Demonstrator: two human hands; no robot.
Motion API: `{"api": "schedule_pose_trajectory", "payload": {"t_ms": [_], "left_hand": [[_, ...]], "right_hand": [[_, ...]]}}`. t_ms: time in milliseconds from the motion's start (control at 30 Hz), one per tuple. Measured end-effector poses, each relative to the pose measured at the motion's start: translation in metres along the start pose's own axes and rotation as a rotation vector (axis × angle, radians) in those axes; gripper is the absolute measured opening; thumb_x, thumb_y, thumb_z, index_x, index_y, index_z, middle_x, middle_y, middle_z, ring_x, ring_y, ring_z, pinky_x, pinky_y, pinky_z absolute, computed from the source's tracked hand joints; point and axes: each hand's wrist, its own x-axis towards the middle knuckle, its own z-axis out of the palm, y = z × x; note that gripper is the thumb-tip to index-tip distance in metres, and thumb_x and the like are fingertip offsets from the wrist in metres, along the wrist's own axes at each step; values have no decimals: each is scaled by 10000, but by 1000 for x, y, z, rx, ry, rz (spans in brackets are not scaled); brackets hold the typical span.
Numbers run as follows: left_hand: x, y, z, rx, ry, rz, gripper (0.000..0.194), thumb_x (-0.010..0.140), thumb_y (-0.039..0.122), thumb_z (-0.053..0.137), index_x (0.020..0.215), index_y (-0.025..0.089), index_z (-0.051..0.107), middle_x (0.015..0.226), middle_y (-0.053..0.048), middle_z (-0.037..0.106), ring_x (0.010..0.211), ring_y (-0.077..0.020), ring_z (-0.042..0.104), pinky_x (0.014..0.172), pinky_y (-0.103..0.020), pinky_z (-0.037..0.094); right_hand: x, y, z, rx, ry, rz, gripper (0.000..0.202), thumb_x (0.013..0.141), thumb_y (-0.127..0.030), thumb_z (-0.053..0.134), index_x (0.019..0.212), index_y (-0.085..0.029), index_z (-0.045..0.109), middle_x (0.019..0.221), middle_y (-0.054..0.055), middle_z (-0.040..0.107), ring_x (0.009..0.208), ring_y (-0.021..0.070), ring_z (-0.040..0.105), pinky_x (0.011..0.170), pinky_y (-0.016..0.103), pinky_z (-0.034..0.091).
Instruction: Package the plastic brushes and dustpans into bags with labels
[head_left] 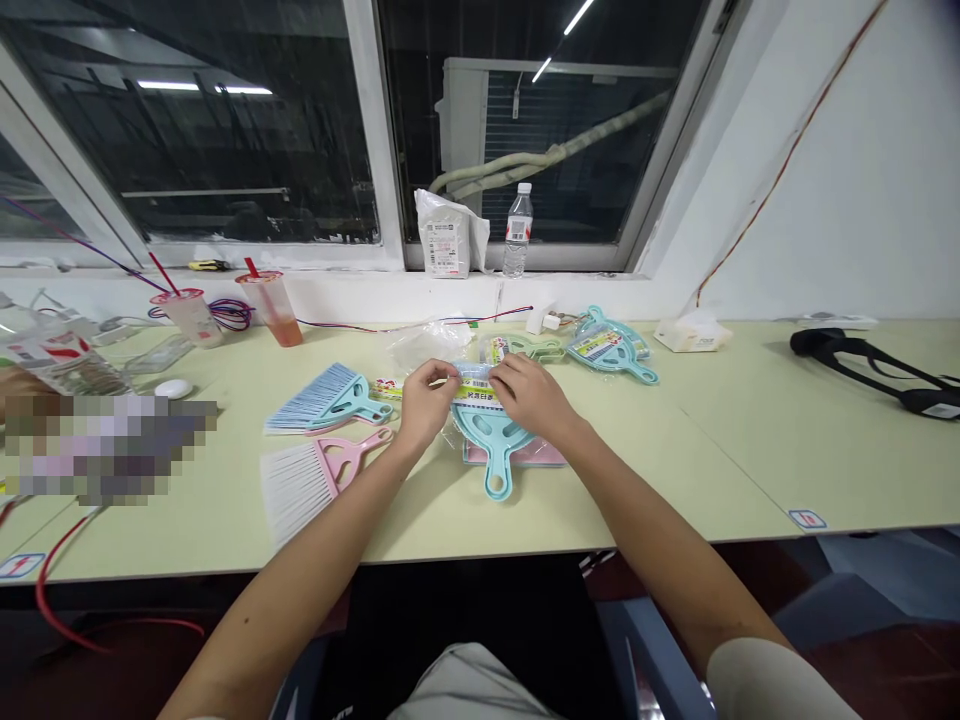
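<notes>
Just in front of me, my left hand (429, 402) and my right hand (531, 396) pinch the top of a clear plastic bag (472, 371) with a yellow printed label, one hand at each side. Below the label a light-blue dustpan (492, 432) points its looped handle toward me. Part of a pink dustpan (546, 456) shows beneath it. Left of my hands lie a blue hand brush (330, 398) and a pink hand brush (311, 480) with white bristles. My fingers hide part of the bag's upper edge.
Behind my hands lie crumpled clear plastic (427, 345), a green packaged set (536, 348) and a blue packaged dustpan set (613, 348). Drink cups (274, 308) stand back left. A water bottle (517, 232) is on the sill. Black straps (877, 370) lie right.
</notes>
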Motion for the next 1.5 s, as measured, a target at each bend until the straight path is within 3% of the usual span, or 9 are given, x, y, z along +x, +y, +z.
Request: {"api": "schedule_pose_trajectory", "payload": {"t_ms": [200,433,633,833,933,1067,1267,1400,1500], "left_hand": [[2,3,-2,-16,102,2,88,711,221,699,799,213,698,849,-23,670,808,-170,620,659,-246,480],[-1,8,-1,-46,89,30,84,727,226,700,810,220,702,855,-22,680,828,-174,626,679,-252,484],[1,5,-4,-37,119,-5,108,718,248,709,820,215,697,864,-26,673,764,-158,605,612,-239,454],[8,1,-6,-127,283,-63,238,751,357,729,918,225,622,759,30,532,582,-99,501,467,-201,390],[9,0,-6,-128,362,-63,321,764,401,751,972,227,579,871,8,551,662,-109,557,498,-204,467],[10,-3,-7,-189,404,-69,382,780,411,756,1020,238,515,1055,-31,555,816,-125,623,562,-201,535],[9,-2,-4,-256,379,-50,429,776,445,772,1002,256,460,1091,-16,528,912,-128,647,633,-204,578],[1,7,2,-294,207,-13,471,766,466,797,988,249,443,1094,-8,518,921,-130,647,674,-242,610],[-5,10,6,-303,20,27,486,800,494,775,1031,261,416,1127,-6,503,927,-127,655,731,-302,631]], "right_hand": [[-2,11,-4,-39,14,145,218,999,-193,434,943,-212,644,964,106,657,895,261,579,781,375,433],[-6,17,-15,-115,210,330,133,942,-207,480,839,-221,562,874,92,619,801,247,546,681,354,353],[-12,38,-10,268,310,439,157,878,-222,529,741,-248,458,692,0,513,662,189,478,649,330,349],[-14,34,-13,543,487,582,265,900,-419,613,773,-258,446,641,-46,442,599,159,430,610,313,342],[-15,19,-22,413,410,565,336,906,-481,622,735,-256,441,652,-28,480,612,165,441,624,323,345],[-14,-2,-25,246,170,544,380,800,-569,744,862,-246,553,842,49,637,745,225,559,693,353,394],[-7,-9,-16,66,-65,417,321,901,-352,684,1177,-191,648,1009,153,728,999,346,649,905,463,421],[-5,0,-18,9,-58,437,311,931,-323,624,1192,-159,663,1128,201,718,1071,370,650,911,456,440],[-6,25,-21,54,-33,493,307,908,-253,611,1191,-150,672,1179,203,711,1090,360,655,921,441,465]]}}
